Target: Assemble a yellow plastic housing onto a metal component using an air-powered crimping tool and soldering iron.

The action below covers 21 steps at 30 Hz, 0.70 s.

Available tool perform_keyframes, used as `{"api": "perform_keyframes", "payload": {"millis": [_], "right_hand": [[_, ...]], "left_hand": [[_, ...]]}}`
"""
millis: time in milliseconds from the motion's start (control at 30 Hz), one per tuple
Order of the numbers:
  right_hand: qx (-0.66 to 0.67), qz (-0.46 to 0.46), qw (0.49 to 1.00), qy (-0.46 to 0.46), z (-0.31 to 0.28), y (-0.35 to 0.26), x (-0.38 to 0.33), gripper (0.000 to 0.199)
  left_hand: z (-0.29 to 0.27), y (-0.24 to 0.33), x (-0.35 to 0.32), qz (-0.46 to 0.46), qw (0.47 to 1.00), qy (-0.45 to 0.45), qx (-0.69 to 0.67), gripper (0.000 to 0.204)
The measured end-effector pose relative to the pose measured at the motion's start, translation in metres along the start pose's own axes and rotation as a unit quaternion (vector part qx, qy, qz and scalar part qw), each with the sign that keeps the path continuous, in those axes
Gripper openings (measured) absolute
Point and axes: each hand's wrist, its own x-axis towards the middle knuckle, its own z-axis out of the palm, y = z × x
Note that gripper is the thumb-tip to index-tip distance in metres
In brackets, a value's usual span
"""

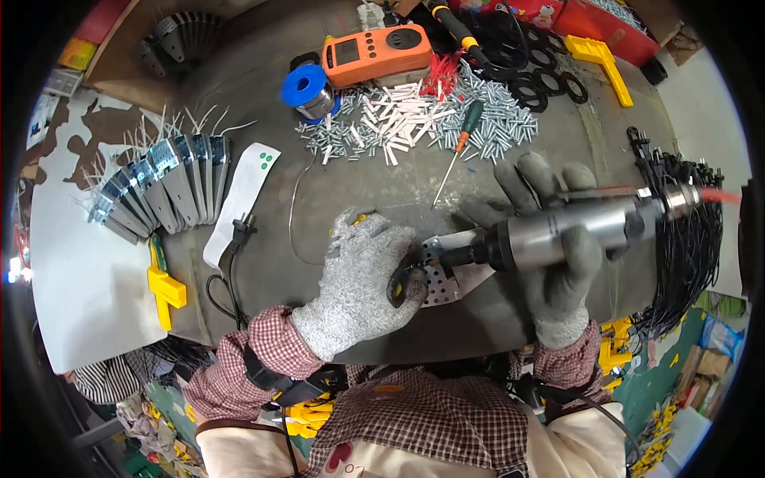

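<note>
My left hand (pixel 358 275), in a speckled grey glove, is closed over one end of a perforated metal plate (pixel 443 288) on the table. Bits of yellow and black show between its fingers, too hidden to name. In my right hand (pixel 558 295), also gloved, lies a silver pneumatic screwdriver (pixel 570 235), level, with its red hose at the right. The thumb wraps over the barrel while the other fingers reach out behind it. Its black nose meets the plate beside my left fingers. A hand screwdriver (pixel 470 127) with a green and orange handle lies farther off.
Metal brackets with white wires (pixel 171 171) stand fanned at left, near a yellow plastic part (pixel 166 291) and a black plug cord (pixel 239 231). Behind lie screws (pixel 494 111), a solder spool (pixel 309 89) and an orange meter (pixel 376 54). Black cables (pixel 689 231) hang at right.
</note>
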Motion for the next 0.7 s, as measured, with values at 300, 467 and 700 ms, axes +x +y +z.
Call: {"api": "perform_keyframes", "payload": {"millis": [300, 467, 700], "right_hand": [[0.275, 0.178, 0.944, 0.031, 0.026, -0.007, 0.019, 0.026], [0.215, 0.151, 0.965, -0.009, 0.031, -0.007, 0.012, 0.027], [0.300, 0.062, 0.952, -0.024, 0.039, -0.025, 0.011, 0.050]], "left_hand": [[-0.002, 0.001, 0.007, 0.053, 0.998, 0.025, -0.007, 0.066], [-0.001, 0.001, 0.008, 0.071, 0.997, -0.010, -0.030, 0.074], [-0.001, 0.001, -0.029, 0.071, 0.991, 0.026, 0.108, 0.080]]}}
